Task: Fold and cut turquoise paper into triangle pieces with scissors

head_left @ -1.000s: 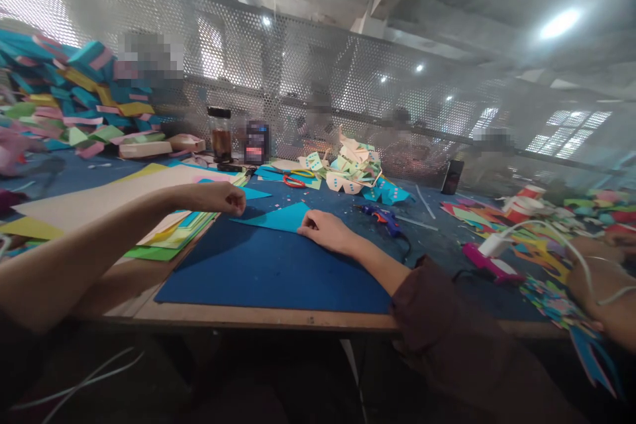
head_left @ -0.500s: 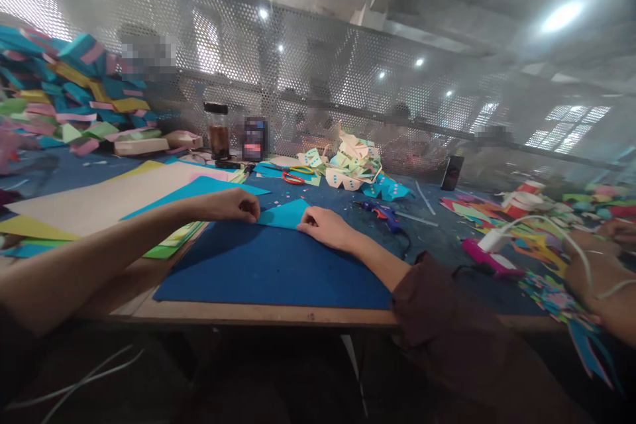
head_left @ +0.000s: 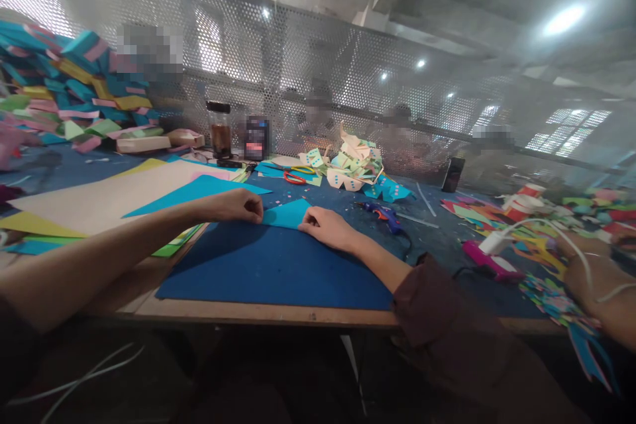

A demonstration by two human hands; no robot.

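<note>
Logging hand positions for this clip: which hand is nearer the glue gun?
Right. The right hand, at the right end of the blue paper, is left of the glue gun; the left hand, at the paper's left end, is farther left.

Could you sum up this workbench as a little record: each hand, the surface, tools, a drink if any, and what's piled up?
Left hand: touching the left end of a small blue paper
Right hand: touching its right end
Surface: dark blue board
Tools: glue gun, scissors
Jar: lidded, brown contents
Pile: dotted paper pieces, beyond the hands
</note>
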